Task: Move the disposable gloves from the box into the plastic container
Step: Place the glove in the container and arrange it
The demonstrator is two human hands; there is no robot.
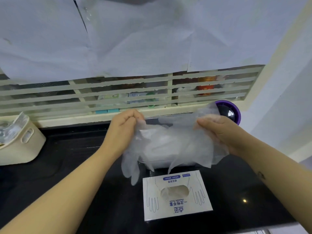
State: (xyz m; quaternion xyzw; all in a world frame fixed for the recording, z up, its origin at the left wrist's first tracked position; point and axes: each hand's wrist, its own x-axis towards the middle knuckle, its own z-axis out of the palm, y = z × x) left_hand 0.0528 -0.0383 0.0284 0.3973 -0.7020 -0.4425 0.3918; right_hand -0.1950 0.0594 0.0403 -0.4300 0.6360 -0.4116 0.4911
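Gloves [168,142] of thin translucent plastic hang in a crumpled bunch between both hands, above the middle of the black tabletop [81,166]. The left grip [125,125] pinches one upper corner of the bunch with curled fingertips. The right grip [217,132] has its thumb and fingers closed round the other side.

Below the bunch and mostly veiled by it stands the pale plastic container [182,163], between the rear edge and the box [177,195]. The box lies flat close to the near edge, its oval opening facing up with more gloves showing inside.

Bare tabletop stretches left of the box to a cream basket [25,141] at the left edge, and right of it toward the right edge. A purple-rimmed round object [228,112] sits at the rear right corner.

Print on the box is blue and upside down to the wearer: large Chinese characters, a small line reading "Disposable Gloves", and two outlined hands.
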